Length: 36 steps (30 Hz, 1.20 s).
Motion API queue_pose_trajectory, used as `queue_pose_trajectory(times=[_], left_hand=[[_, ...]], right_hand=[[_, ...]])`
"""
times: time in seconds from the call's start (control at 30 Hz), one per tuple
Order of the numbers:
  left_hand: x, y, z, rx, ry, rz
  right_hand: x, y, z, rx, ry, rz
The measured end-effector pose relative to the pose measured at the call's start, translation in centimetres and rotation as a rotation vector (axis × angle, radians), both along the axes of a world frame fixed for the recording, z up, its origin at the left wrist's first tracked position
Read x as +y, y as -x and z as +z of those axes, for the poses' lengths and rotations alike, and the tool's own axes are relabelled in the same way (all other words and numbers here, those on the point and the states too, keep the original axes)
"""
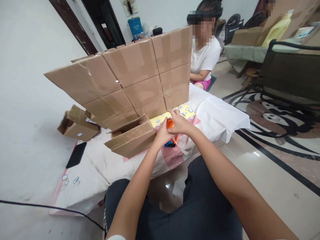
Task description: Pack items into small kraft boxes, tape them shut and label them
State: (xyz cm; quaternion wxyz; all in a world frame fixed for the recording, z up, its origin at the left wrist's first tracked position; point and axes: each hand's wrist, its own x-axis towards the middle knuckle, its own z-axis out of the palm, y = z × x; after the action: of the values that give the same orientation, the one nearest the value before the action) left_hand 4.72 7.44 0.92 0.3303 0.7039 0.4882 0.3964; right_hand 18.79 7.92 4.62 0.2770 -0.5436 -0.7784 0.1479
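Note:
In front of me, an orange, round, hollow cup-like piece (170, 123) is held between my two hands, its opening facing me. My left hand (163, 132) grips it from the left with the fingers curled. From the right, my right hand (179, 123) closes round it, thumb and fingers bent. Just below them lie blue and black pieces (170, 144), partly hidden by my wrists, with a bit of orange beside them. An open cardboard box (135, 139) stands to the left of my left hand. Behind the hands is a yellow patterned surface (160, 119).
Stacked cardboard boxes (140, 60) form a wall across the table. A white and pink cloth (217, 110) covers the table. At left are a black phone-like slab (76, 155) and another open box (78, 128). A person (206, 56) in white sits beyond; a chair (290, 73) stands right.

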Motion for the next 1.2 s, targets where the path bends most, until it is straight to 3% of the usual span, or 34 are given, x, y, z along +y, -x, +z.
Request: queue_pose_trajectory(times=[0.07, 0.13, 0.2, 0.3, 0.43, 0.53, 0.7, 0.97, 1.2], left_hand=[[0.3, 0.5, -1.3, -0.073, 0.020, -0.023], [0.6, 0.9, -2.0, -0.161, 0.046, -0.031], [0.7, 1.0, -2.1, -0.223, 0.089, -0.024], [0.6, 1.0, -1.7, -0.234, 0.142, 0.013], [-0.2, 0.6, -0.8, -0.202, 0.111, 0.077], [-0.8, 0.2, -0.4, -0.155, 0.064, 0.170], [-1.6, 0.0, 0.3, -0.098, 0.146, 0.278], [-2.9, 0.2, 2.6, -0.008, 0.104, 0.288], [-5.3, 0.5, 5.8, 0.210, -0.035, 0.330]], right_hand=[[0.6, -1.3, -0.4, 0.213, 0.043, 0.007], [1.0, -2.1, -0.7, 0.409, 0.132, -0.151], [1.3, -2.3, -1.1, 0.560, 0.325, -0.257], [1.4, -1.8, -1.7, 0.734, 0.513, -0.192], [1.7, -1.2, -2.5, 0.789, 0.370, -0.168], [1.6, -0.6, -2.6, 0.756, 0.261, -0.249], [1.2, 0.5, -2.1, 0.785, 0.067, -0.342], [1.4, 1.0, -2.7, 1.079, 0.217, -0.235], [1.7, 0.1, -3.0, 1.020, 0.033, -0.451]])
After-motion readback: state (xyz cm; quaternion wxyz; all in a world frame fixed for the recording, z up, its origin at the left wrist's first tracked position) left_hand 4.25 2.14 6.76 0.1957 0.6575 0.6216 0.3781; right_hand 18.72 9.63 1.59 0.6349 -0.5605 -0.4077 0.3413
